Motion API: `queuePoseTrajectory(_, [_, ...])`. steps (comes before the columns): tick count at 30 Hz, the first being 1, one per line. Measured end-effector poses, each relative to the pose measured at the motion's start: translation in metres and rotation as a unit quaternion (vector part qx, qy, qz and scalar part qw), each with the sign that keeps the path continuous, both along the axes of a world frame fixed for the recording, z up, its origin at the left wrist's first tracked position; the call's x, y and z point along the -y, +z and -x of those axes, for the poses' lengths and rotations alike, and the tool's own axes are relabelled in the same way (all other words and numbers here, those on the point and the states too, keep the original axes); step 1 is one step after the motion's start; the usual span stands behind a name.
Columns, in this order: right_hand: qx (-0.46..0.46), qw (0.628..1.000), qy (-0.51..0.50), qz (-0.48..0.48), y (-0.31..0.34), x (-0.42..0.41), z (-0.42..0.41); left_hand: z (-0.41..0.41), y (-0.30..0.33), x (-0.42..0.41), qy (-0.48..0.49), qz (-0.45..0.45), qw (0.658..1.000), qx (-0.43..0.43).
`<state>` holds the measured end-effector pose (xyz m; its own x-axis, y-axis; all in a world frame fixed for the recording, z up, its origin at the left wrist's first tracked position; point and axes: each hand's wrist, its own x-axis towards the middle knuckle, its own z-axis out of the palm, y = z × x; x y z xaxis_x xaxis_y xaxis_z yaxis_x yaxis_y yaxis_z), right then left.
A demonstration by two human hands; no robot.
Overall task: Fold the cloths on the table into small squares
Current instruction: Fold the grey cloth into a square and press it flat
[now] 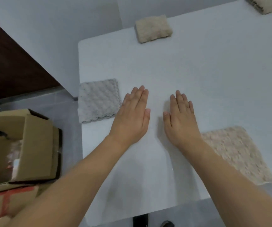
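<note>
- Left hand [132, 115] and right hand [180, 118] are lying flat and empty over the bare middle of the table [197, 76], palms down, fingers straight and together — grasping nothing.
- The hands are sitting side by side with a gap between them; judged from the pose, they are resting between folds rather than working a cloth.
- Grey cloth [98, 100] is lying at the table's left edge, just beside the left hand: a nubby, bubble-textured square, seemingly folded already.
- Beige cloth [236, 153] is lying near the right forearm, wider and flatter, its corner reaching the near edge — probably the next to be folded.
- Tan cloth [153, 29] is sitting at the far edge as a thick, compact block; a 4th cloth [261, 4] is showing at the far right corner, partly cut off.
- The tabletop is looking white, smooth and glossy, catching glare.
- Cardboard boxes [25, 145] are standing on the floor to the left.
</note>
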<state>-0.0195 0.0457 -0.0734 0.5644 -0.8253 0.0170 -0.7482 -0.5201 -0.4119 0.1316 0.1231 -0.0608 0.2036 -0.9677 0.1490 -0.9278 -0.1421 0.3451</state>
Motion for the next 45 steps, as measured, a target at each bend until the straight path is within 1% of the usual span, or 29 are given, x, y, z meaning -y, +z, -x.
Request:
queuePoseTrajectory(3, [0.026,0.999,0.038,-0.026,-0.001,-0.004,-0.029,-0.030,0.006,-0.015,0.052,0.013,0.998,-0.029])
queuePoseTrajectory(6, [0.077,0.992,0.062,-0.078,0.000,-0.008,-0.059,-0.061,0.009,-0.030,0.097,0.021,0.992,-0.073])
queuePoseTrajectory(10, [0.153,0.974,0.080,-0.148,0.006,-0.011,-0.101,-0.100,0.008,-0.046,0.145,0.046,0.982,-0.110])
queuePoseTrajectory(12, [0.184,0.964,0.082,-0.176,0.008,-0.010,-0.120,-0.115,0.008,-0.050,0.181,0.058,0.971,-0.142])
queuePoseTrajectory(15, [0.219,0.946,0.083,-0.224,0.007,-0.008,-0.143,-0.132,0.004,-0.053,0.233,0.063,0.945,-0.220])
queuePoseTrajectory(17, [0.240,0.935,0.088,-0.245,0.005,-0.007,-0.155,-0.140,0.000,-0.052,0.249,0.081,0.919,-0.294])
queuePoseTrajectory(21, [0.288,0.916,0.088,-0.265,-0.001,-0.005,-0.169,-0.153,-0.009,-0.045,0.272,0.143,0.844,-0.441])
queuePoseTrajectory(23, [0.299,0.912,0.098,-0.263,-0.004,-0.003,-0.173,-0.156,-0.012,-0.041,0.271,0.171,0.817,-0.478])
queuePoseTrajectory(25, [0.302,0.910,0.110,-0.262,-0.007,-0.002,-0.177,-0.158,-0.015,-0.038,0.265,0.179,0.806,-0.498])
queuePoseTrajectory(28, [0.300,0.910,0.116,-0.260,-0.009,-0.001,-0.182,-0.161,-0.019,-0.038,0.252,0.169,0.815,-0.494])
queuePoseTrajectory(30, [0.282,0.922,0.118,-0.239,-0.011,0.000,-0.185,-0.161,-0.020,-0.037,0.243,0.154,0.832,-0.475])
queuePoseTrajectory(31, [0.260,0.933,0.122,-0.216,-0.012,0.000,-0.186,-0.162,-0.022,-0.036,0.236,0.140,0.848,-0.454])
queuePoseTrajectory(32, [0.226,0.949,0.130,-0.180,-0.014,0.000,-0.188,-0.162,-0.023,-0.035,0.228,0.116,0.872,-0.417])
queuePoseTrajectory(34, [0.130,0.977,0.152,-0.080,-0.020,-0.002,-0.192,-0.164,-0.029,-0.033,0.211,0.054,0.925,-0.311])
queuePoseTrajectory(35, [0.082,0.984,0.153,-0.033,-0.022,-0.005,-0.193,-0.166,-0.034,-0.034,0.206,0.030,0.940,-0.270])
queuePoseTrajectory(36, [0.041,0.989,0.143,0.001,-0.025,-0.007,-0.194,-0.168,-0.038,-0.034,0.204,0.016,0.948,-0.244])
queuePoseTrajectory(38, [-0.003,0.993,0.117,0.026,-0.027,-0.009,-0.195,-0.170,-0.045,-0.036,0.203,0.011,0.954,-0.221])
queuePoseTrajectory(45, [-0.023,0.993,0.111,0.040,-0.023,-0.012,-0.197,-0.168,-0.050,-0.032,0.204,0.009,0.965,-0.163])
